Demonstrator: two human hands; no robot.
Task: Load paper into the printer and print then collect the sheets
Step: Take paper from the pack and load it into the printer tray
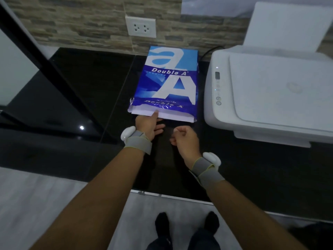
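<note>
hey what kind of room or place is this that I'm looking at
Probably a home or small office print corner: a white printer and an opened ream of copy paper sit on a glossy black counter, beneath a wall socket in a stone-tile wall.

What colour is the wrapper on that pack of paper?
Blue and white: the paper pack wrapper carries big white letters on blue. The head view shows it well.
</note>
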